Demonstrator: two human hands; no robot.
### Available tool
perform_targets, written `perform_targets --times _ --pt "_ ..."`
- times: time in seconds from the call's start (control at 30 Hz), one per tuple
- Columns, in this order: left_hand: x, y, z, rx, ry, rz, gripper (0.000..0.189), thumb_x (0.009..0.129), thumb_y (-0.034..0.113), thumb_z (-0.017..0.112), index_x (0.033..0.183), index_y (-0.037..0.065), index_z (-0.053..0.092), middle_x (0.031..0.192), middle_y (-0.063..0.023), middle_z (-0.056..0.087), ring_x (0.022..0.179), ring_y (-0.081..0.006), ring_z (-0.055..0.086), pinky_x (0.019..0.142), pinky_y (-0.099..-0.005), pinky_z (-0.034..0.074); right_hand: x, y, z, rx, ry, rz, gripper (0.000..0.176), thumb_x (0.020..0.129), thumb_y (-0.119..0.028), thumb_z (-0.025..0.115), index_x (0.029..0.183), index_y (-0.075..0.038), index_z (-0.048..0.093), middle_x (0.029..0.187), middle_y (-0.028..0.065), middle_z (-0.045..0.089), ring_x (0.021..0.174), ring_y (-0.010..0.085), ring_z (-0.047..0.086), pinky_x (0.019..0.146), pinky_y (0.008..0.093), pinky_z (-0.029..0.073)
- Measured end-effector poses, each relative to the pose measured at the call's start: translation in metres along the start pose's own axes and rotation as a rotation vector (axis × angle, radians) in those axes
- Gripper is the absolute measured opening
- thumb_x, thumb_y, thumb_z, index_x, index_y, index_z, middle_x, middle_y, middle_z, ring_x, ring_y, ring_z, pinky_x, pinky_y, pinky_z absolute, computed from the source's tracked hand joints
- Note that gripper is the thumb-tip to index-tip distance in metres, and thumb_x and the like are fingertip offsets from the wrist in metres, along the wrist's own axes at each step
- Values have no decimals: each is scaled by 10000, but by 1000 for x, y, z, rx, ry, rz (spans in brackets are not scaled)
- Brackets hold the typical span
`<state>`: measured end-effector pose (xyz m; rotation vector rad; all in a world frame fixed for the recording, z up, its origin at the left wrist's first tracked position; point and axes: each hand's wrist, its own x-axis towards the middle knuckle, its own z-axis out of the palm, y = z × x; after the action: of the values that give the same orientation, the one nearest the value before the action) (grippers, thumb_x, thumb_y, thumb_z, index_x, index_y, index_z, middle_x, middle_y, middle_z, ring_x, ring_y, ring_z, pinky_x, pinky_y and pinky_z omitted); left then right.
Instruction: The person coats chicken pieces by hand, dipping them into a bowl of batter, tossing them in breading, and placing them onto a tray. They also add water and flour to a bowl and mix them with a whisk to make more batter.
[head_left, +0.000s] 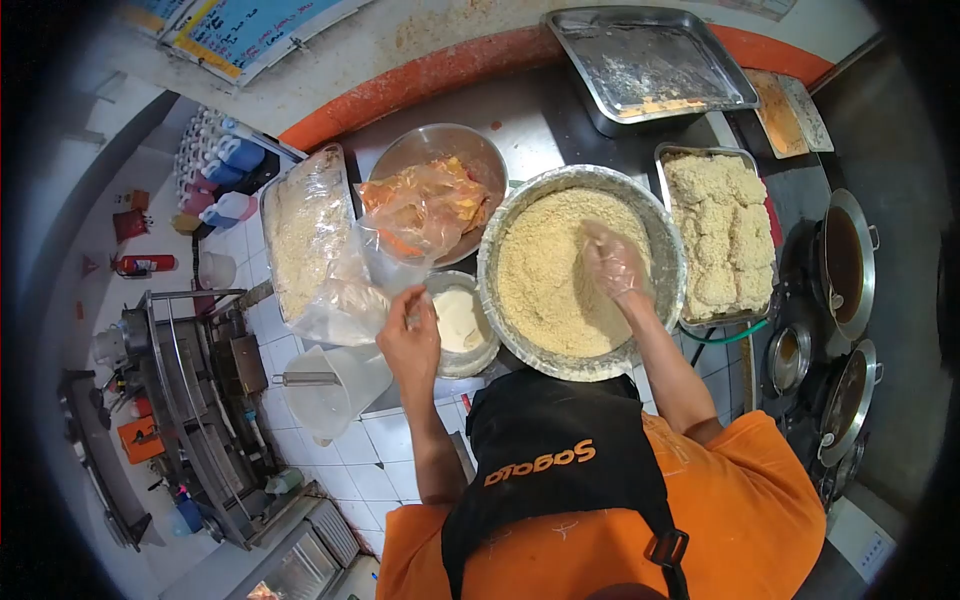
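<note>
My right hand (613, 264), in a thin clear plastic glove, is at the crumbs in a large metal bowl (497, 325), its fingers curled together. Pale yellow breadcrumbs (555, 270) fill this bowl, and whatever lies within the fingers is hidden. My left hand (411, 335) is bare and raised, fingers loosely bent and apart, with nothing seen in it. Close by its fingertips are a smaller bowl of pale, creamy batter (460, 318) and a clear plastic bag (345, 308). Behind them, a steel bowl (440, 137) contains orange-coated pieces (445, 195) under clear plastic.
To the right, a metal tray (665, 160) carries crumbed pieces (720, 230). Two woks (850, 265) (850, 400) of dark liquid stand beyond it. A plastic-covered crumb tray (308, 225) and a translucent jug (340, 385) are at left. An oven tray (655, 60) sits at the back.
</note>
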<state>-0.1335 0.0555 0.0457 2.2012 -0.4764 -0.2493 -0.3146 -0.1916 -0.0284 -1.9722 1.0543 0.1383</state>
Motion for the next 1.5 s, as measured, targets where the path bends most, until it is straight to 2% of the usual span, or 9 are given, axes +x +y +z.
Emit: perform_targets --times 0.03,0.2,0.37,0.53,0.83,1.0,1.23,1.33,1.5 --pt "14 4 1 10 36 69 185 912 95 640 1061 3 702 942 -171 737 768 -235 715 720 -356 532 11 21 12 -38 373 -169 387 940 -218 554 1239 21 611 1106 257 676 904 383 685 862 438 546" --pt "115 -12 25 155 26 431 280 849 -42 573 1083 16 715 981 -180 739 904 -258 717 797 -374 541 23 0 14 -25 -30 122 662 877 -465 673 1267 62 579 1230 282 631 1130 375 618 972 437 485" --pt "192 -54 75 221 -523 595 248 804 -5 552 955 15 748 854 -247 694 835 -363 693 759 -412 523 37 27 56 74 244 39 676 855 -444 714 1290 53 574 1235 255 633 1166 351 598 1012 414 453" --pt "196 -45 77 489 -407 425 141 795 86 630 862 -12 706 824 -242 681 763 -358 684 698 -450 509 6 -2 2 447 -135 -25 673 829 -371 772 1310 48 557 1252 232 623 1145 333 610 996 411 458" --pt "210 -78 81 721 -572 701 165 792 122 665 922 26 699 847 -237 684 845 -412 676 744 -480 525 -16 26 -80 823 117 29 667 803 -498 773 1254 -28 630 1152 180 690 1189 289 606 1092 462 444" --pt "196 -48 77 816 -543 639 171 799 154 648 904 61 746 880 -232 700 856 -395 685 765 -498 529 -8 89 -150 1125 198 -81 509 852 -319 778 1249 -35 633 1152 113 705 1120 248 645 967 420 531" --pt "194 -57 96 816 -381 522 226 750 168 659 878 3 745 842 -263 692 813 -406 688 752 -498 533 39 174 -163 488 637 114 443 861 -296 756 1160 18 664 1035 97 729 945 213 688 793 346 528" --pt "194 -58 92 677 -405 460 232 739 148 646 881 -11 739 847 -264 695 806 -416 686 739 -499 532 28 165 -175 52 797 245 411 786 -306 786 1057 -10 701 1007 244 703 979 365 683 878 392 535" --pt "199 -45 78 354 -508 434 196 746 116 640 840 -37 718 794 -253 693 721 -344 705 668 -427 528 9 151 -174 -201 817 274 381 818 -365 731 969 -18 684 956 228 695 934 400 676 834 454 544"
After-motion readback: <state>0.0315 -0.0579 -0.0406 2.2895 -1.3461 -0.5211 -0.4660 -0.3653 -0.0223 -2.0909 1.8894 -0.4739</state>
